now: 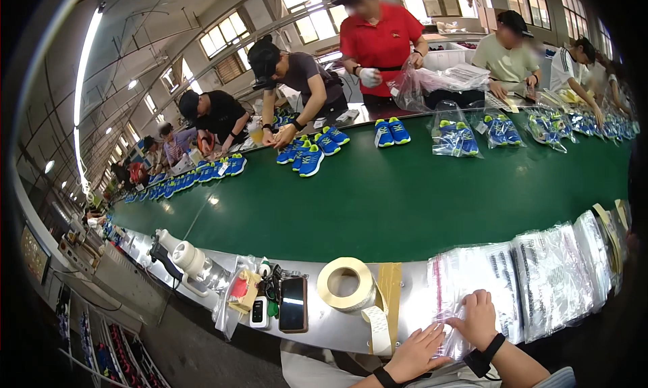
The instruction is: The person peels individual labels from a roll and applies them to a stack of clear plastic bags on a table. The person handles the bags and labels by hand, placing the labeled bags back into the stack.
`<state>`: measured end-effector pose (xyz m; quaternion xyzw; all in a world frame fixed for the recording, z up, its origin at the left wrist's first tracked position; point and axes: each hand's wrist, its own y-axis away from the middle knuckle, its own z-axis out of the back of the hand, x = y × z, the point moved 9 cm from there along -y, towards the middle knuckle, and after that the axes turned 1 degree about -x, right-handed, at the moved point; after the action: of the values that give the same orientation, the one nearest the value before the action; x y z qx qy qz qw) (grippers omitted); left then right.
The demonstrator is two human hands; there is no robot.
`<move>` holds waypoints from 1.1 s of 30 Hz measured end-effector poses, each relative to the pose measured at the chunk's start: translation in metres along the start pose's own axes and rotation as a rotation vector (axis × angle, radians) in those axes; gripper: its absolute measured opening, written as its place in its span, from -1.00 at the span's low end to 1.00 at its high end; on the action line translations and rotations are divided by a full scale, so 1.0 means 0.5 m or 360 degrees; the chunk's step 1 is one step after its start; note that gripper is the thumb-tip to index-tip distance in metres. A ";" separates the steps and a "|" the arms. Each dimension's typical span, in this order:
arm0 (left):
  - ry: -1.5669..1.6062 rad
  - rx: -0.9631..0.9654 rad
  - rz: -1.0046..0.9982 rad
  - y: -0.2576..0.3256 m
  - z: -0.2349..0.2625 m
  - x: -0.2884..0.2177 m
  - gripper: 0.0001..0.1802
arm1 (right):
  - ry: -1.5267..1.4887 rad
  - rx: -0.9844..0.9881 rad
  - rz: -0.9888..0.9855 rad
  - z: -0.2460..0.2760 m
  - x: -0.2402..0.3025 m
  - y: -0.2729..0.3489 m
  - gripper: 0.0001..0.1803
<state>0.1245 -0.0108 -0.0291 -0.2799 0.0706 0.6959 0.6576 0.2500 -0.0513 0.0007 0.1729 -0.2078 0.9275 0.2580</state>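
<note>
Both my hands rest at the near edge of a stack of clear plastic bags point(449, 280) on the metal ledge. My left hand point(417, 353) lies on the lower left of the bags, its fingers stretched toward the right one. Just beside it, my right hand point(476, 320) touches the top bag with its fingers slightly bent and its thumb spread to the left. No grip on a bag shows in either hand. Left of the bags stands a roll of labels point(347, 285), its loose strip point(379, 330) hanging over the edge.
More bag stacks point(560, 276) lie rightward. A phone point(293, 305), a small white device point(259, 312) and a white bottle point(190, 260) are on the left. Beyond the green conveyor belt point(324, 199), co-workers handle blue shoes point(310, 160), and bagged shoes point(455, 137) lie along its far edge.
</note>
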 end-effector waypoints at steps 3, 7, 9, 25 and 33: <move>0.0002 0.0146 0.0028 0.023 -0.011 0.011 -0.32 | 0.0016 -0.0076 0.0004 -0.039 -0.029 0.006 -0.57; 0.0034 0.0240 0.0043 0.014 -0.017 0.019 -0.31 | -0.0034 -0.0067 -0.0168 -0.043 -0.066 0.001 -0.77; 0.0033 0.0202 0.0043 0.015 -0.012 0.013 -0.31 | 0.0011 -0.0096 -0.0217 -0.042 -0.071 0.003 -0.79; 0.0469 0.0319 0.0303 -0.010 0.016 0.042 -0.42 | -0.0368 -0.0088 -0.0199 0.012 -0.092 -0.007 -0.91; 0.3592 0.0450 0.0580 -0.236 -0.085 -0.015 -0.62 | -0.1277 -0.0092 -0.0186 -0.065 -0.137 0.014 -0.95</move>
<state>0.2494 -0.0226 -0.0293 -0.6527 0.7358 0.1197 0.1352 0.2943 -0.0692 -0.0584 0.5252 -0.3079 0.7640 0.2136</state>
